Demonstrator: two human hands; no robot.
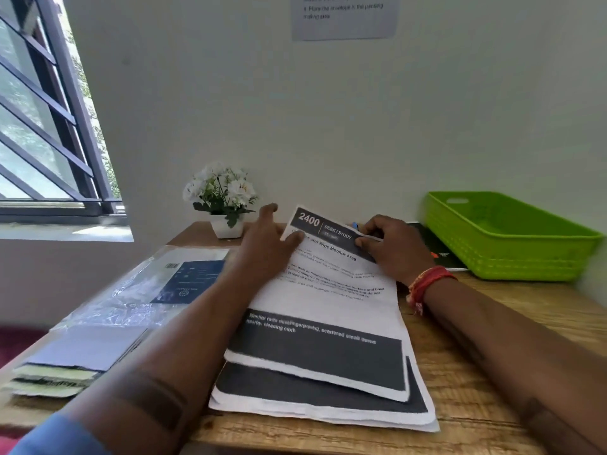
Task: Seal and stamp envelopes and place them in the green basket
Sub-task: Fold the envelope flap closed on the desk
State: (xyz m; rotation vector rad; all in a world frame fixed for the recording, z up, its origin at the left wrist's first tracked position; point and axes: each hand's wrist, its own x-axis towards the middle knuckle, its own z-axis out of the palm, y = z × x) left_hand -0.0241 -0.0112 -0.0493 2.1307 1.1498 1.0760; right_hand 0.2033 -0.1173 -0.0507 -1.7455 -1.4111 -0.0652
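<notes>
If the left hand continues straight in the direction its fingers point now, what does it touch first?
Probably the wall. The left hand points away from the person, over the sheet's far edge; the flower pot sits just left of that line. Depth is unclear.

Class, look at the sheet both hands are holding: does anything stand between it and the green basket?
Only the right hand itself, gripping the top sheet at its far right corner, and a dark booklet lying flat beside the green basket. Nothing upright blocks the way.
</notes>
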